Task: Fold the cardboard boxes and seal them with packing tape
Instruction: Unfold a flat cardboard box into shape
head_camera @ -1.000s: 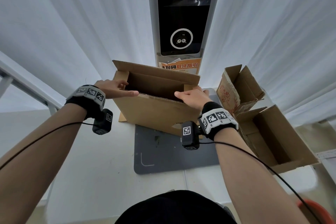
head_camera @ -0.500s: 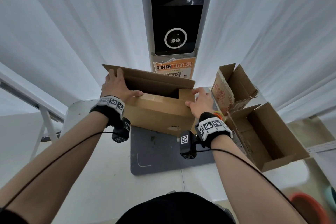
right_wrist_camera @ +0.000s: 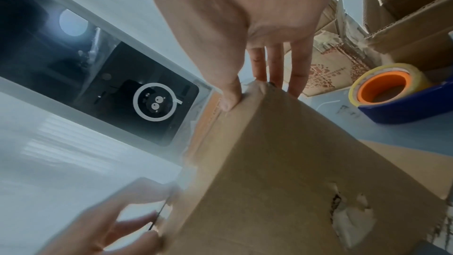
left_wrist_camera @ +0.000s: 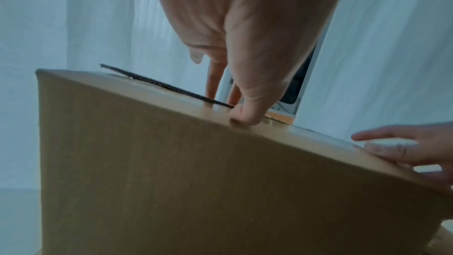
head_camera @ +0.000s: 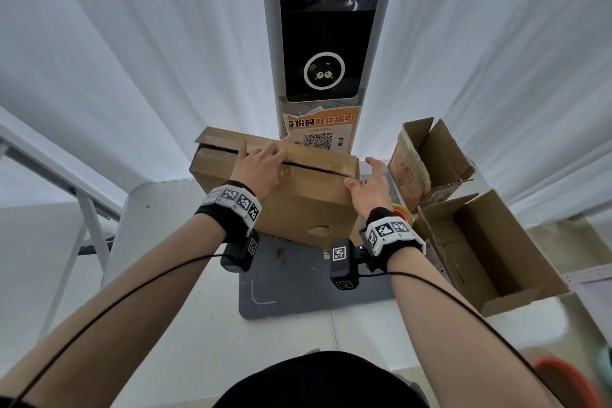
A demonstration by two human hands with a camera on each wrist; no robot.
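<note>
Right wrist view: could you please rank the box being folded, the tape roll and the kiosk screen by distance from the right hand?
1. Box being folded, touched at its corner by the right hand.
2. Tape roll, to the right.
3. Kiosk screen, behind on the left.

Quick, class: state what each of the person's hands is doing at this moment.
Left hand: open, fingers flat on the cardboard box's closed top flaps.
Right hand: open, straight fingers and thumb against the box's right top corner.
</note>
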